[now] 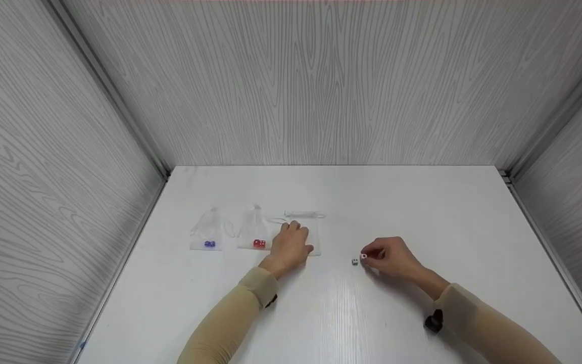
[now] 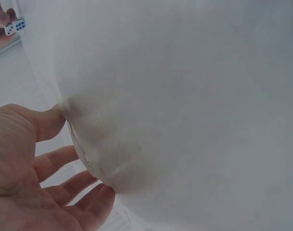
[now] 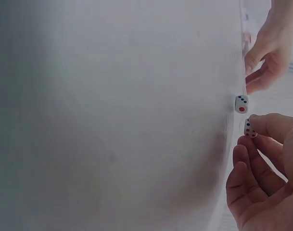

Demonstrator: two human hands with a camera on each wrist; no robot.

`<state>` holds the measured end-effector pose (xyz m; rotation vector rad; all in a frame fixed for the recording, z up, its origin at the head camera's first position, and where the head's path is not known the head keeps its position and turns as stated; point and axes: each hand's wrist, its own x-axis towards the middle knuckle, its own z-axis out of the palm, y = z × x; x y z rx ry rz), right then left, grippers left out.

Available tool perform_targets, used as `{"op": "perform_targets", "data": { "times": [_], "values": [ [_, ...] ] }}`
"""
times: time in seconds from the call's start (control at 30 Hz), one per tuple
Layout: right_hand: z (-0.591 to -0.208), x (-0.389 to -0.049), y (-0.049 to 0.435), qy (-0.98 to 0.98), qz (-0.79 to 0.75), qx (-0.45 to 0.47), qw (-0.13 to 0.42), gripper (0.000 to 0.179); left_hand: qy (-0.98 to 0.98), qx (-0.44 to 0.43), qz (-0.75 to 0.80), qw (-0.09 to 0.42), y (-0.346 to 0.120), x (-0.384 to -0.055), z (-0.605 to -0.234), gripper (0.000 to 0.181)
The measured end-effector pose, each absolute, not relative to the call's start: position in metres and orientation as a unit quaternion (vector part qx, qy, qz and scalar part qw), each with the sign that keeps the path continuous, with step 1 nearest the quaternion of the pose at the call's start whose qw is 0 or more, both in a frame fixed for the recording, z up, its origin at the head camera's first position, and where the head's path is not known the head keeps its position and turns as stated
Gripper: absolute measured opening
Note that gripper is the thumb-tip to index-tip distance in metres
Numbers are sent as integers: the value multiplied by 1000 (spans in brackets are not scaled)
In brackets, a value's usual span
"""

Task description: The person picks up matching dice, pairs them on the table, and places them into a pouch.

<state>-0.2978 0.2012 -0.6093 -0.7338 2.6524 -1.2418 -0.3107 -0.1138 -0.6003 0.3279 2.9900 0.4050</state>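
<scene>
My right hand (image 1: 391,259) pinches a white die (image 3: 250,128) between thumb and fingertips, low over the table. Right beside it is a second white die (image 1: 355,262), its pips blue and red in the right wrist view. My left hand (image 1: 291,247) touches an empty-looking sheer white drawstring bag (image 1: 313,235), covering much of it; in the left wrist view the thumb and fingers (image 2: 105,195) are spread apart, with their tips down on the white surface. To its left lies a sheer bag (image 1: 254,225) with red dice (image 1: 259,243) inside.
Farther left is another sheer bag (image 1: 211,225) holding blue dice (image 1: 209,243). The white tabletop (image 1: 397,202) meets grey wood-grain panels (image 1: 321,91) at the back and both sides. Drawstrings trail between the bags.
</scene>
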Motion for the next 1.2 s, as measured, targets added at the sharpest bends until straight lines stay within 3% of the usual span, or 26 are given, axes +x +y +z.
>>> {"op": "perform_targets", "data": {
  "times": [0.77, 1.0, 1.2],
  "values": [
    [-610, -295, 197, 875, -400, -257, 92, 18, 984, 116, 127, 34, -113, -310, -599, 32],
    [-602, -292, 199, 874, -403, -265, 52, 15, 974, 167, 147, -29, -122, -321, -615, 15],
    [-592, -291, 199, 877, -419, -236, 20, 16, 964, 177, 198, -26, -118, -315, -597, 21]
  ]
}}
